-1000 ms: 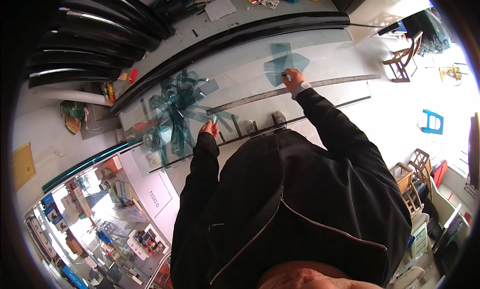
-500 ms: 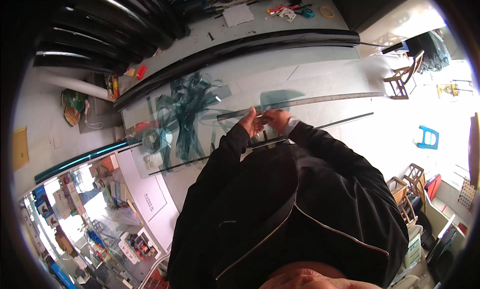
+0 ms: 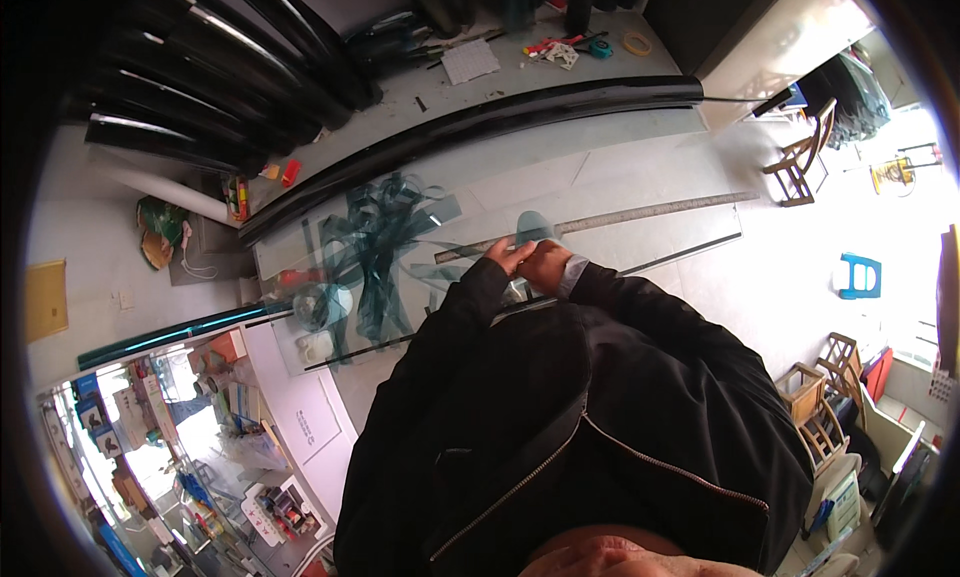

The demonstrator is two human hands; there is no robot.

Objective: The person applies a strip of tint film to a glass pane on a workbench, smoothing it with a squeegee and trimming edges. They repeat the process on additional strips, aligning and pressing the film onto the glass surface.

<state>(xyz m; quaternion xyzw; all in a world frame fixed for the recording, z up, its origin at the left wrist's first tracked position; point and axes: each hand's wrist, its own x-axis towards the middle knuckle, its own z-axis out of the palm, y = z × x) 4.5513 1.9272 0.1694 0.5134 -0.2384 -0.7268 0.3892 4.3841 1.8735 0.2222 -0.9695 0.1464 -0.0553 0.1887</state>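
Note:
My left hand (image 3: pixel 508 257) and my right hand (image 3: pixel 545 265) meet over the glass-topped table (image 3: pixel 690 220). My left fingers pinch a piece of teal translucent film (image 3: pixel 535 226), which rises just beyond them. My right fingers are bent and closed against it; whatever else they hold is hidden. Behind the hands a long metal ruler (image 3: pixel 650 207) crosses the glass. Left of my hands sprawls a tangle of curled teal film strips (image 3: pixel 375 242).
A long black roll (image 3: pixel 480 117) spans the table's back. Black rolls (image 3: pixel 220 67) stack at upper left; scissors and tape (image 3: pixel 600 49) sit on the back counter. Wooden chairs (image 3: pixel 800 167) and a blue stool (image 3: pixel 860 274) stand right; a shelved display (image 3: pixel 140 447) fills lower left.
Both hands have come together at the middle: my right hand moved left and down, my left hand rightward. The film piece has shifted toward me with them.

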